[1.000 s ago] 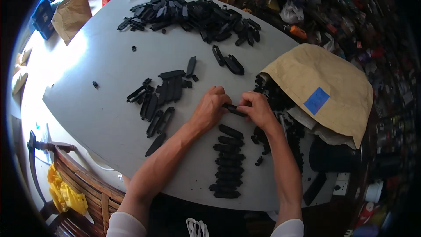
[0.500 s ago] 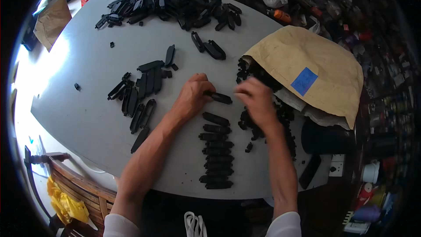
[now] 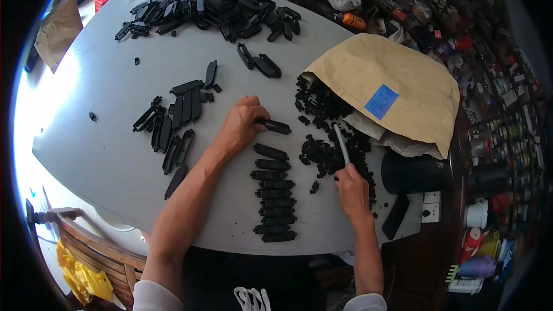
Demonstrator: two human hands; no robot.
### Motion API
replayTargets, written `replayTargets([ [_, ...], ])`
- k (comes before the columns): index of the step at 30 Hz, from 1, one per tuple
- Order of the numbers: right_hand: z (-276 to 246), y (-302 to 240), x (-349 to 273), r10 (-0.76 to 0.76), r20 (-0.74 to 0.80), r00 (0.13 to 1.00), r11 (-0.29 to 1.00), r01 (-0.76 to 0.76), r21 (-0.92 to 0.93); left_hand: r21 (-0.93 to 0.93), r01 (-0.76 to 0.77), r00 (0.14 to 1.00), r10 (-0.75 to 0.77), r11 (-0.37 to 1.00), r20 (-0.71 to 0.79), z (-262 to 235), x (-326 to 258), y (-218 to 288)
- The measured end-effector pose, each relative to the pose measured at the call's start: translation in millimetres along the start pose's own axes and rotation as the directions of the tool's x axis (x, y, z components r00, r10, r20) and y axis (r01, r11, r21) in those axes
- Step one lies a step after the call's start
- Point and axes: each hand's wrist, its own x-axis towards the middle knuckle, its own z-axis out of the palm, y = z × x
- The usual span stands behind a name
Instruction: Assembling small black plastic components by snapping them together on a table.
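Observation:
My left hand [image 3: 241,124] pinches the end of a long black plastic casing [image 3: 277,127] just above the tabletop. Below it, several similar black casings [image 3: 276,193] lie in a column, one under another. On the right, my right hand [image 3: 352,190] is closed around a slim light-grey stick-like tool [image 3: 341,143]; its exact kind is unclear. The tool's far end is over a heap of small black plastic pieces [image 3: 322,151], which spills from the mouth of a tan sack [image 3: 403,80] with a blue patch.
A large pile of black casings [image 3: 224,11] covers the table's far side. A smaller group [image 3: 184,106] lies left of my left arm, with a few more [image 3: 266,66] farther off. A black cylinder [image 3: 415,173] and flat black block [image 3: 396,217] are at the right edge. A wooden chair [image 3: 103,247] stands lower left.
My right hand has moved away from the casing, toward me and slightly right, and the grey tool now shows in it. My left hand keeps its hold on the casing. The whole view has shifted slightly.

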Motion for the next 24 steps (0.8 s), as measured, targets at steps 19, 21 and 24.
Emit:
replayTargets([
  [19,-2.9,-68.7,104.3,0.090,0.259,0.962,0.429,-0.272,0.861,-0.010,-0.048,0.999,0.048,0.999,-0.006,0.7,-3.9,2.8],
  [21,5.1,-71.3,120.2,0.085,0.230,0.969,0.471,-0.243,0.848,-0.032,-0.025,1.000,0.025,0.999,-0.019,0.9,-4.2,4.2],
  [24,13.8,-73.4,134.3,-0.084,-0.162,0.983,0.836,0.158,0.525,-0.005,-0.023,1.000,0.023,1.000,-0.019,0.2,-3.5,5.8],
])
